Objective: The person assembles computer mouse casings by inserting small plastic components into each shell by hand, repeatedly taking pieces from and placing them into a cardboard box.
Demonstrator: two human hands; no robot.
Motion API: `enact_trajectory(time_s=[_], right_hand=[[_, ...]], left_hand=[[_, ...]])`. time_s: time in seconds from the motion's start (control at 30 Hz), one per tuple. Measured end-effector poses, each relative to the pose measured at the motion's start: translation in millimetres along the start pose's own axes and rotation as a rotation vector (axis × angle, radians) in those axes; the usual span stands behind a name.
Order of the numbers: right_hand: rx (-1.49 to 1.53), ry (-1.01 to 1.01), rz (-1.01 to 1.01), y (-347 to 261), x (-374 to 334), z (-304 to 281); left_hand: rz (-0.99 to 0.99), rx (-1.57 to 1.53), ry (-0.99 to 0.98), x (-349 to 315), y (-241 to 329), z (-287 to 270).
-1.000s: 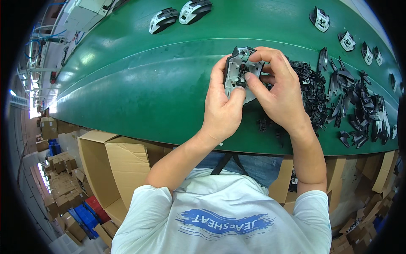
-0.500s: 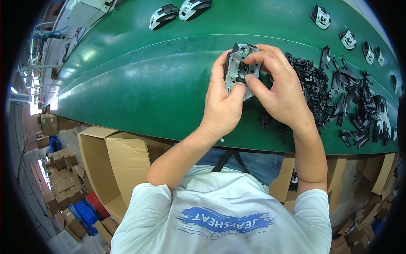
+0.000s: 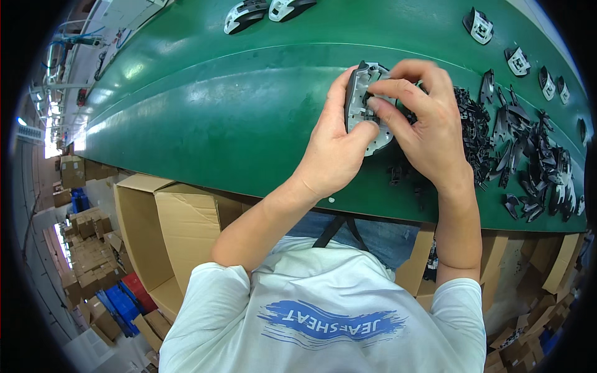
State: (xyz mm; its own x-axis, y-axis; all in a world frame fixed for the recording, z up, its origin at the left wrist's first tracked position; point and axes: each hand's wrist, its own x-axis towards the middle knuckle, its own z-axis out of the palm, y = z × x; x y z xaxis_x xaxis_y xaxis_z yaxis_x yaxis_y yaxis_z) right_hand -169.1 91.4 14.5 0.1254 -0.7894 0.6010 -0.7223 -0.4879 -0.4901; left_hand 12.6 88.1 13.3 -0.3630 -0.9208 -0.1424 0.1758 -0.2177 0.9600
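Note:
A computer mouse shell [image 3: 357,107], pale grey inside with a dark outer edge, is held above the green table with its hollow side up. My left hand [image 3: 333,154] is closed round its left side and lower end, thumb pressed on the inner face. My right hand [image 3: 429,124] reaches in from the right, thumb and forefinger pinched at a small black plastic part [image 3: 368,98] inside the shell. The fingers hide most of that part. Just right of my right hand lies a heap of small black plastic parts [image 3: 476,133].
The green table [image 3: 205,130] carries more mouse shells at the back left [image 3: 245,17] and along the right [image 3: 479,26]. Dark curved side pieces [image 3: 535,161] are piled at the right. Open cardboard boxes [image 3: 186,214] stand below the near edge, beside a small white bit [image 3: 331,200].
Both hands and the shell have shifted slightly right in the view. My right fingers have changed their grip, closing over the black part and covering more of it.

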Motion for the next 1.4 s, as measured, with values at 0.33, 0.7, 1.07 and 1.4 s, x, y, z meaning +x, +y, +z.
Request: enact_trajectory(time_s=[0.33,0.7,1.07,1.4], right_hand=[[0.110,-0.047,0.085,-3.0,-2.5,-0.7],[0.106,-0.011,0.261,-9.7,-5.8,5.9],[0.400,-0.047,0.382,-3.9,-7.7,5.7],[0.536,-0.218,0.377,-12.7,-8.4,10.0]], left_hand=[[0.078,0.070,0.149,5.9,-10.6,-7.4],[0.095,0.057,0.069,1.4,-13.4,4.6],[0.124,-0.045,0.033,0.8,-10.4,7.7],[0.093,0.009,0.120,0.4,-9.9,-9.0]])
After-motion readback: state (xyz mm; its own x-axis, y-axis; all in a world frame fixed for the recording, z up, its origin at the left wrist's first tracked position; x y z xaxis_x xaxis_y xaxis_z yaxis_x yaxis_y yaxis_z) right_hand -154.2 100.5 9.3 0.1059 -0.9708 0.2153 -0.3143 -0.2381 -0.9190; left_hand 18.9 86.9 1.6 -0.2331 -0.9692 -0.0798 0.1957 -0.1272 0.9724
